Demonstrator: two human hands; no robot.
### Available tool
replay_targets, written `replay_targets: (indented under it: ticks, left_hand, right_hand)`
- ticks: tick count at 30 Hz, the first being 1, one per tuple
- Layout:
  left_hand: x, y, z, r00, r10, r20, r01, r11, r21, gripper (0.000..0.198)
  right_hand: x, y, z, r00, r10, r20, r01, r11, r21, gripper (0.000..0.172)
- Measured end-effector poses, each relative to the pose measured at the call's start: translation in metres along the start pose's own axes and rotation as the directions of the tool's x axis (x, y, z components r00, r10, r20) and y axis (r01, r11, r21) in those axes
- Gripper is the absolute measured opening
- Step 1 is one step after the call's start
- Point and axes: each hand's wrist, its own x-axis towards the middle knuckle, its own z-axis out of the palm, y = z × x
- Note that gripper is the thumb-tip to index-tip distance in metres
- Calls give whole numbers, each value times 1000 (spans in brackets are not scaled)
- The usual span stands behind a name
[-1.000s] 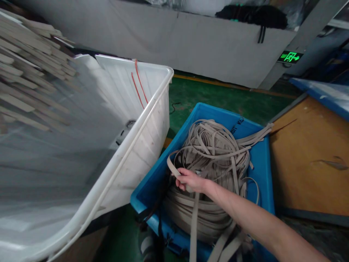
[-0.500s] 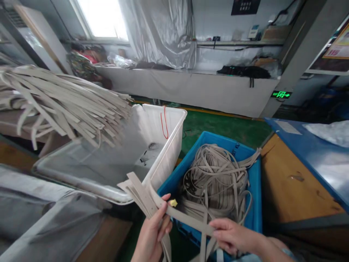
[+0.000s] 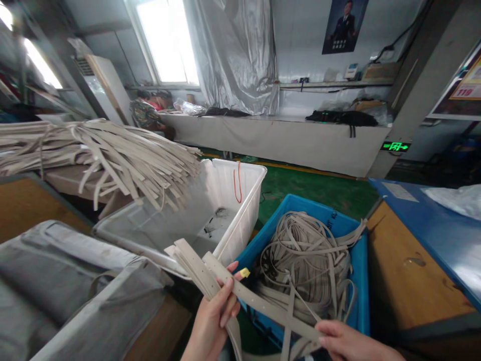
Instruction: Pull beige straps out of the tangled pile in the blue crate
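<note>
**Two hands hold tan straps over a blue bin**

A long grey counter (image 3: 285, 140) runs along the far wall, with a bright window (image 3: 169, 45) above it. The floor (image 3: 311, 185) is green.

On the left is a wooden table (image 3: 18, 210). A big pile of tan straps (image 3: 105, 150) lies on it, and the ends stick out over a white tub (image 3: 233, 200). Grey cloth (image 3: 67, 281) lies in front of the table.

Just beside the white tub is a blue bin (image 3: 358, 281). It is full of a tangled heap of straps (image 3: 308, 260). To the right of the bin is a brown board (image 3: 409, 271) and a blue table (image 3: 432, 220).

Near the bottom, the left hand (image 3: 212, 321) is closed around a small bunch of straps (image 3: 191, 260). The fingers are curled over the front of it. The bunch points up and to the left, over the corner of the white tub.

One strap (image 3: 263, 306) runs from the left hand down to the right hand (image 3: 349, 343). The right hand pinches that strap at its low end, in front of the blue bin. A small yellow bit (image 3: 244, 273) sits by the left fingertips.
</note>
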Motion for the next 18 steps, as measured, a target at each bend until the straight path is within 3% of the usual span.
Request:
replay_targets:
  ticks: [6, 11, 14, 18]
  left_hand:
    - [-1, -7, 2, 999, -15, 33, 14, 999, 37, 56]
    - [12, -20, -3, 996, -43, -82, 55, 986, 154, 65]
    - [20, -25, -24, 976, -86, -201, 137, 957, 255, 73]
    - [20, -23, -69, 935, -229, -271, 324, 863, 388, 70]
  right_hand:
    - [3, 2, 5, 999, -24, 42, 22, 998, 54, 39]
    - [-9, -35, 22, 984, -148, 96, 135, 982, 129, 36]
    - [-16, -54, 25, 962, -206, 180, 187, 975, 116, 40]
    - [-25, -32, 15, 946, -198, 257, 190, 980, 57, 37]
